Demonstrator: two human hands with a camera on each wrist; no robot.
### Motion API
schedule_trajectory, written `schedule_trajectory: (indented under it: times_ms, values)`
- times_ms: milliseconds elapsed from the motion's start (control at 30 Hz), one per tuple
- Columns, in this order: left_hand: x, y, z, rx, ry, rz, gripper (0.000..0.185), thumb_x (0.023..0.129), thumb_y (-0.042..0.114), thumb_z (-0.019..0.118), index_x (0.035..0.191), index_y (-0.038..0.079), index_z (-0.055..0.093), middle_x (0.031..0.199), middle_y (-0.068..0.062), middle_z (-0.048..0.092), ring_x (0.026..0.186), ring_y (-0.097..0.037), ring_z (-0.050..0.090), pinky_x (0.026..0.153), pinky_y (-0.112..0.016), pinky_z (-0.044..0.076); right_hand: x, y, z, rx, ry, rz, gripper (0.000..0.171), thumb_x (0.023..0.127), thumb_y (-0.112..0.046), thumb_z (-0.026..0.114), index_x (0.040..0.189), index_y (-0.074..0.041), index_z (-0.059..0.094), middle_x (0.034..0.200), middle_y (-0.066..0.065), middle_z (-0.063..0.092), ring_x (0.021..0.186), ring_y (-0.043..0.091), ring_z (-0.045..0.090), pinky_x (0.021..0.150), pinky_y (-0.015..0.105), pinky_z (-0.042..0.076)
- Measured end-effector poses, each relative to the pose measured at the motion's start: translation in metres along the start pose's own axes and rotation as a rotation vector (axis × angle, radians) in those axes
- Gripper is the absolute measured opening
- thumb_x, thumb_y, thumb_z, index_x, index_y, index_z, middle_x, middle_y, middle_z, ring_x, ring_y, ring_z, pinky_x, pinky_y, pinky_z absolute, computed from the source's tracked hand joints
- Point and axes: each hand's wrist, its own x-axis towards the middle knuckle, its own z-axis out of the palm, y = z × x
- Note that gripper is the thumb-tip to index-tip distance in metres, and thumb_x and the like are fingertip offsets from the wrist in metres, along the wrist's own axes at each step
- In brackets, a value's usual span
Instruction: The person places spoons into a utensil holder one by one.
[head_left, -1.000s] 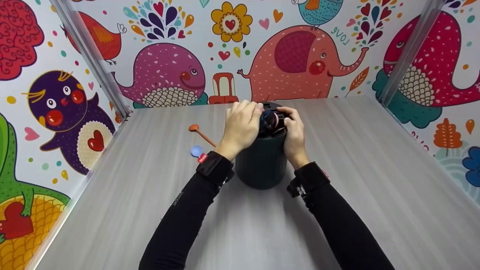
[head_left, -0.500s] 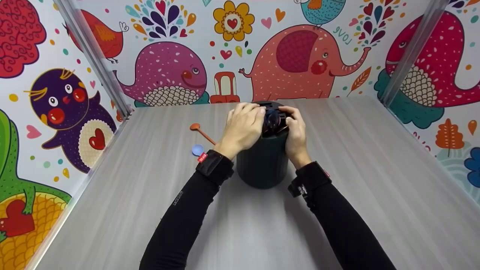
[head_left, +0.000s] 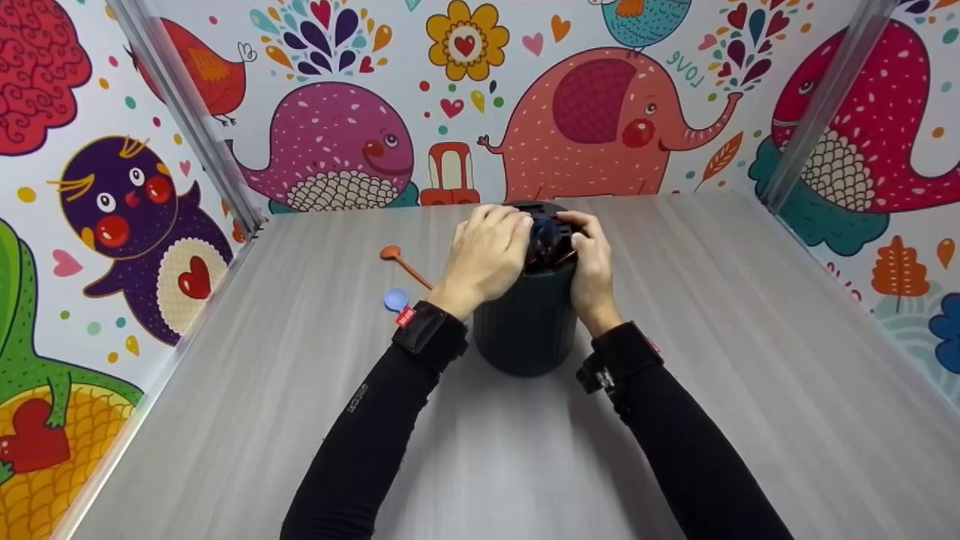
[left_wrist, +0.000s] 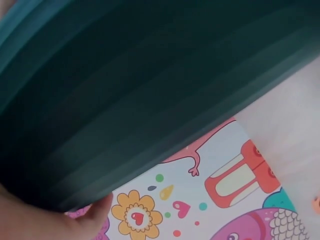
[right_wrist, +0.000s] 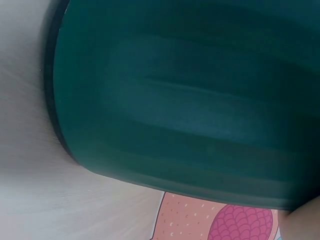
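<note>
A dark green, ribbed cylinder (head_left: 525, 330) with a black top (head_left: 544, 259) stands upright on the table. Its exact kind does not show; the top has openings and a dark, shiny part in the middle. My left hand (head_left: 487, 251) grips the top's left side, its fingers bent over the edge. On the right, my right hand (head_left: 592, 270) holds the upper rim with curled fingers and thumb. The green wall (left_wrist: 125, 100) fills most of the left wrist view, with part of the hand below. In the right wrist view the ribbed cylinder (right_wrist: 175, 110) meets the table.
Left of the cylinder lie an orange spoon (head_left: 405, 265) and a small blue spoon (head_left: 395, 299), each partly covered by the left hand or wristband. Walls printed with cartoon animals (head_left: 585, 127) enclose the grey table (head_left: 300, 330) at the back and sides.
Compared with a second ago, both hands and the cylinder sit slightly to the right in view, along with the whole scene. Both hands keep their hold on the top.
</note>
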Motion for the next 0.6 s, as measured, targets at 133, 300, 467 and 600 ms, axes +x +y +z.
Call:
schedule_trajectory:
  times_ms: [133, 300, 467, 600]
  values:
    - [-0.0003, -0.0008, 0.0015, 0.005, 0.012, 0.005, 0.049, 0.109, 0.035, 0.03, 0.136, 0.013, 0.064, 0.143, -0.004, 0.058, 0.138, -0.026, 0.042, 0.109, -0.051, 0.035, -0.0002, 0.0005, 0.0004, 0.011, 0.0, -0.001, 0.044, 0.092, -0.012, 0.038, 0.124, 0.008, 0.06, 0.126, 0.02, 0.06, 0.114, 0.021, 0.055, 0.101, 0.031, 0.038]
    - [-0.0009, -0.0013, 0.0028, 0.015, 0.034, 0.006, 0.048, 0.109, 0.034, 0.031, 0.136, 0.013, 0.065, 0.141, -0.004, 0.059, 0.137, -0.026, 0.043, 0.108, -0.051, 0.036, -0.0002, 0.0002, 0.0003, 0.003, -0.008, -0.002, 0.044, 0.093, -0.012, 0.038, 0.125, 0.007, 0.061, 0.126, 0.02, 0.06, 0.114, 0.022, 0.055, 0.102, 0.031, 0.038]
    - [-0.0013, -0.001, 0.003, 0.017, 0.046, 0.012, 0.048, 0.109, 0.034, 0.031, 0.136, 0.012, 0.065, 0.141, -0.004, 0.06, 0.137, -0.025, 0.043, 0.108, -0.05, 0.036, 0.0003, -0.0008, 0.0004, -0.01, -0.003, -0.006, 0.044, 0.092, -0.012, 0.038, 0.124, 0.006, 0.062, 0.126, 0.019, 0.06, 0.115, 0.021, 0.055, 0.102, 0.031, 0.038]
    - [-0.0018, -0.0017, 0.0032, 0.011, 0.053, 0.009, 0.048, 0.109, 0.033, 0.031, 0.135, 0.012, 0.065, 0.14, -0.004, 0.061, 0.136, -0.025, 0.044, 0.108, -0.05, 0.036, 0.0001, -0.0004, 0.0012, -0.005, -0.002, -0.011, 0.044, 0.092, -0.012, 0.038, 0.124, 0.007, 0.061, 0.126, 0.019, 0.061, 0.114, 0.022, 0.055, 0.102, 0.031, 0.038]
